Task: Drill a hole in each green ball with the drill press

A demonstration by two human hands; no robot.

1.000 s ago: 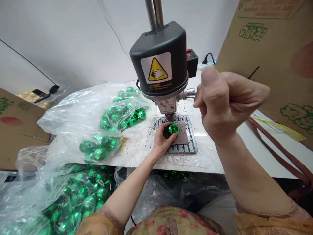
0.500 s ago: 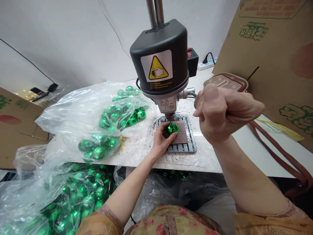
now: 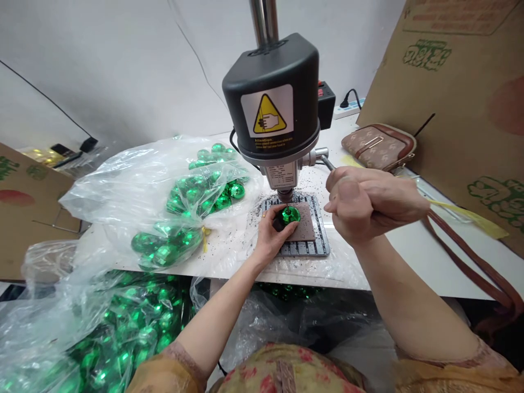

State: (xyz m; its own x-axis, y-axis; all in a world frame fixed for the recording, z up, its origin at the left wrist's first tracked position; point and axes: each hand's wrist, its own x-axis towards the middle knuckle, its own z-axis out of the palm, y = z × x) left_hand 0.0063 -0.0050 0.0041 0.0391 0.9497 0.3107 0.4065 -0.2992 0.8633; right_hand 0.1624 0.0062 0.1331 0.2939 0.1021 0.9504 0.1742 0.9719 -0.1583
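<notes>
fingers of the right hand [image 3: 357, 204] curl round a lever [image 3: 326, 162]; beyond, the left hand [image 3: 268, 233] clasps a green ball [image 3: 291, 215] on a board [image 3: 306, 226] under the drill press [image 3: 272, 71], its drilling seemingly unfinished; dark chips [image 3: 302, 197] litter the base [image 3: 322, 240]; bagged balls [image 3: 166, 255] lie left, whether drilled unclear; a purse [image 3: 376, 144] sits further back

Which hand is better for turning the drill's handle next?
Probably the right hand: it is closed around the handle. The left hand is busy holding a green ball under the drill.
</notes>
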